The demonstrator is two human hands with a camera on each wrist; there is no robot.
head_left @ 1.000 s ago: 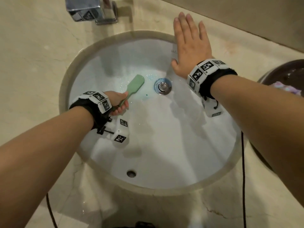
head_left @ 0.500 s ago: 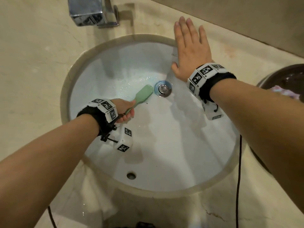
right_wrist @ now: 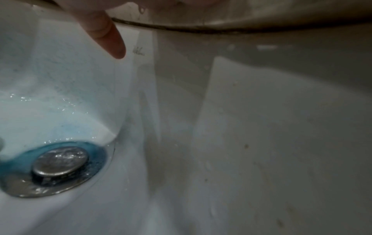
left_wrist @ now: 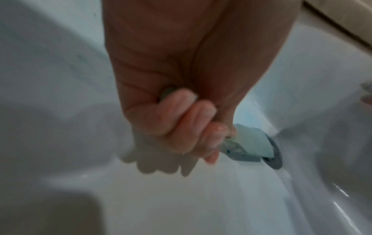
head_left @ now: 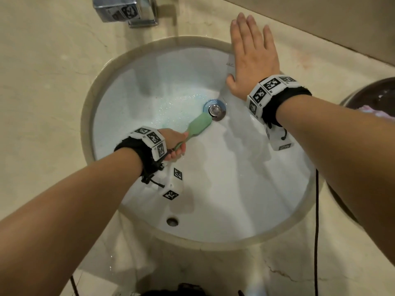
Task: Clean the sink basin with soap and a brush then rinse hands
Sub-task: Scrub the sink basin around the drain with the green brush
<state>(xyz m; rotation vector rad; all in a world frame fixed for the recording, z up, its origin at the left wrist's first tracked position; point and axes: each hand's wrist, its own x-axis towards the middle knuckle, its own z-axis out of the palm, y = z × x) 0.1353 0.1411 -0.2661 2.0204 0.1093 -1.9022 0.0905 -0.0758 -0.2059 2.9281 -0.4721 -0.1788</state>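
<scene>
A left hand point(head_left: 174, 144) closes its fingers point(left_wrist: 187, 125) in a fist round the handle of a pale green brush point(head_left: 197, 127), whose head lies bristles-down on the floor of the white basin point(head_left: 224, 189), its tip touching the near edge of the metal drain point(head_left: 216, 109). The left wrist view shows the brush head against the drain rim, though motion blur hides the bristles themselves. Blue soap point(right_wrist: 60, 132) pools round the stopper and spreads as a thin, bubbly film over the basin floor on the side toward the tap point(head_left: 126, 10). The right hand point(head_left: 252, 58) holds nothing: fingers straight and close together, it lies flat on the counter point(head_left: 42, 82) at the far rim, thumb hanging over the basin's edge, apparently bracing the person. The tap is not running. A dark bowl point(head_left: 367, 99) sits at the right, a black cable point(head_left: 316, 231) trailing down the counter beside it.

Scrubbing looks to be mid-course, with lather worked only round the drain; the near and right walls appear dry and unsoaped. The next stroke likely calls for carrying suds outward, keeping the bristles pressed to the curve, before any rinse.
</scene>
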